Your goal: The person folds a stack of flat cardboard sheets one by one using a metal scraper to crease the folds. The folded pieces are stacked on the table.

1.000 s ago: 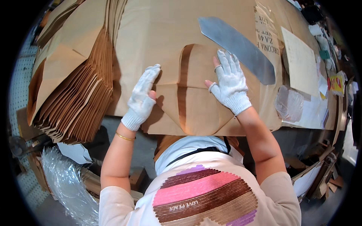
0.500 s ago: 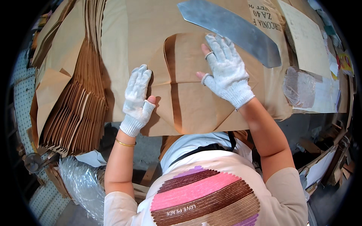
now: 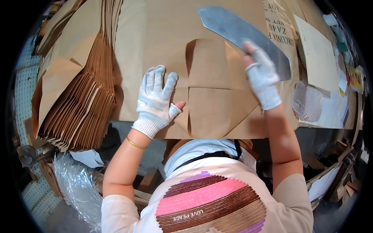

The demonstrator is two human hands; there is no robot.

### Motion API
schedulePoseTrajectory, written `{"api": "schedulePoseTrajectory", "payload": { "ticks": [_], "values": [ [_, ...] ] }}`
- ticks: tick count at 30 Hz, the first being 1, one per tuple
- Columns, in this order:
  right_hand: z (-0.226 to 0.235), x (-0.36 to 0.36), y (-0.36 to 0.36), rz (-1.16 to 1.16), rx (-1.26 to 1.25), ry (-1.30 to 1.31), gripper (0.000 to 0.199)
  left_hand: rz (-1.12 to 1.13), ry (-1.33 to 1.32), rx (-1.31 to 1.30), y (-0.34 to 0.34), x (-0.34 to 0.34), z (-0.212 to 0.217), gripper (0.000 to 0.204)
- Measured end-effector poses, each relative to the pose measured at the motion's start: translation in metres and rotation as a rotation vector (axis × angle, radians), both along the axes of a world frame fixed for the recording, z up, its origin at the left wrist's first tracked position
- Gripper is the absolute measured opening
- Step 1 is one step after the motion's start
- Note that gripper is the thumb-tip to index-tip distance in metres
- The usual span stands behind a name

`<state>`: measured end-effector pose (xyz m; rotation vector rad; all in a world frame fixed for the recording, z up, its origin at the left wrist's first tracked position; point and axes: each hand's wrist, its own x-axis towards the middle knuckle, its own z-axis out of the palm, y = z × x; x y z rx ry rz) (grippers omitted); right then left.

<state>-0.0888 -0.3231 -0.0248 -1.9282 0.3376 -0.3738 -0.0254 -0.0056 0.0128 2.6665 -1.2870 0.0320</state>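
Observation:
A brown paper bag (image 3: 210,108) lies on the work surface in front of me, its end spread and creased, with a folded flap along the left. My left hand (image 3: 156,95), in a white glove with a bare thumb tip, lies flat on the paper left of that flap, fingers spread. To the right, my gloved right hand (image 3: 262,72) is lifted at the near edge of a pointed grey metal plate (image 3: 248,33). Motion smears its fingers, and I cannot tell whether they touch or grip the plate.
A fanned stack of folded brown paper bags (image 3: 79,105) stands at the left. On the right lie a pale board (image 3: 316,54) and a clear plastic packet (image 3: 307,101). Crumpled clear plastic wrap (image 3: 75,186) sits below the left side of the table.
My right hand has lifted off the paper and moved right to the metal plate. My left hand has turned flatter, its fingers wider apart. The dark opening under the flap looks narrower.

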Motion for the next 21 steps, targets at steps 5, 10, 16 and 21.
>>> {"api": "schedulePoseTrajectory", "payload": {
  "ticks": [5, 10, 16, 21],
  "values": [
    [0.041, 0.016, -0.069, -0.152, -0.76, 0.7, 0.086, -0.028, 0.016, -0.036, -0.014, 0.008, 0.004, 0.087],
    [0.054, 0.02, -0.068, -0.408, -0.78, 0.469, 0.055, -0.127, 0.031, -0.241, -0.062, 0.037, -0.003, 0.081],
    [0.079, -0.02, -0.019, 0.063, -0.083, 0.166, 0.016, 0.043, -0.104, -0.425, -0.044, 0.027, -0.023, 0.07],
    [0.036, -0.037, 0.008, 0.057, -0.431, 0.444, 0.022, 0.35, -0.085, -0.141, 0.031, -0.022, 0.002, 0.07]
  ]
}}
